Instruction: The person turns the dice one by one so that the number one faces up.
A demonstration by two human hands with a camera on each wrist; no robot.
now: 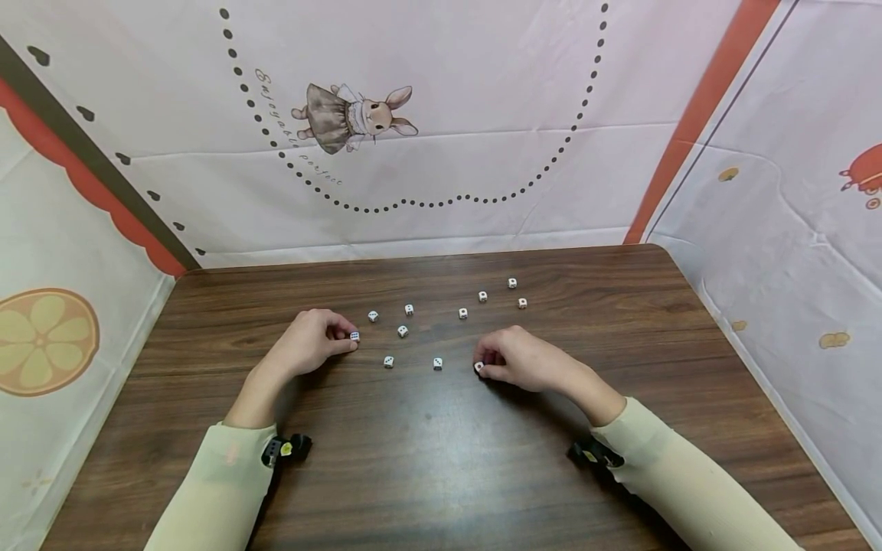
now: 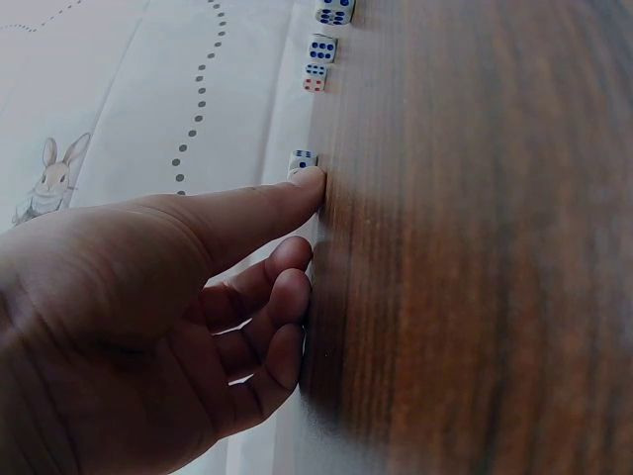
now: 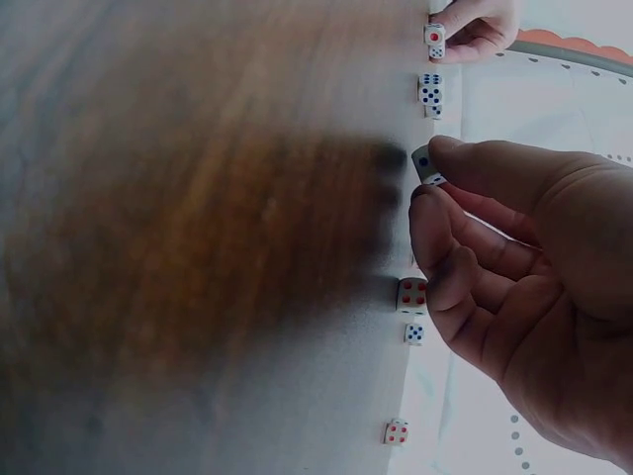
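We look down at a person's two bare hands, well apart over a dark wood-grain worktop (image 1: 427, 474). The left hand (image 1: 310, 342), at ten o'clock from the worktop's middle, pinches a white die (image 1: 354, 337) at its thumb tip; the left wrist view shows the other fingers loosely bent. The right hand (image 1: 527, 358), at two o'clock, pinches a second die (image 1: 478, 367) between thumb and fingertips, and its wrist view shows that die tilted. We cannot tell whether either is lifted.

Nine loose dice (image 1: 389, 362) lie about. From the left hand's die, we find one near at half past one, others at two, three and four o'clock. From the right hand's die, one sits at nine o'clock and four spread from eleven to one.

Pale green sleeves (image 1: 217, 478) cover both forearms, with a black wrist camera (image 1: 296, 447) strapped at the left. At twelve o'clock, beyond the worktop, hangs white cloth (image 1: 468, 92) printed with a dressed rabbit (image 1: 351, 119); at nine, we see a printed orange slice (image 1: 44, 342).
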